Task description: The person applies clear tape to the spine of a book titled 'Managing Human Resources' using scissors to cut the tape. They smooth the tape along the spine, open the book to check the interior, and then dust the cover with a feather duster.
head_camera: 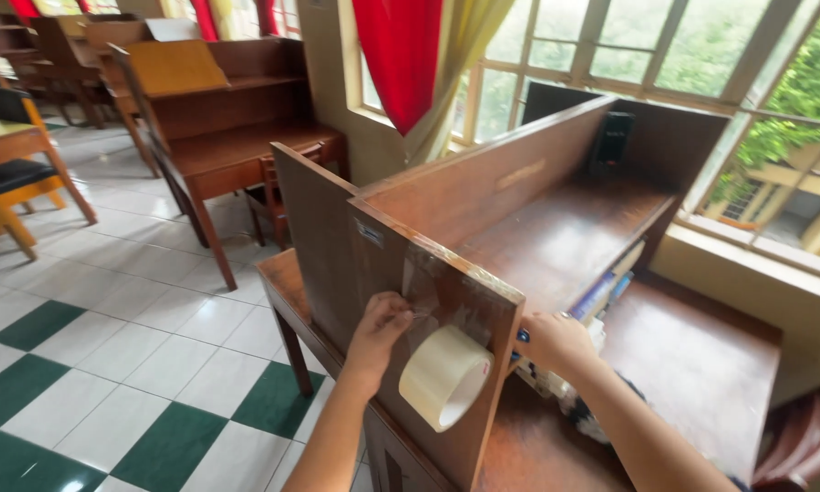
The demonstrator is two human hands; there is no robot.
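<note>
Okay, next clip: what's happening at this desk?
A person is taping the worn end of a brown wooden desk partition. The left hand presses clear tape against the panel's outer face, with the roll of clear packing tape hanging below it. The right hand is behind the panel's edge, touching something blue, unclear what.

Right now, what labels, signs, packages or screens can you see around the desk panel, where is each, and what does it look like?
Sticker label: high on the wooden side panel, above the left hand; small, rectangular, pale with dark marks, too small to read.
Dark upright object: at the far end of the desk shelf near the window; black, rectangular; cannot tell whether it is a screen.
No packages or signs show.
</note>
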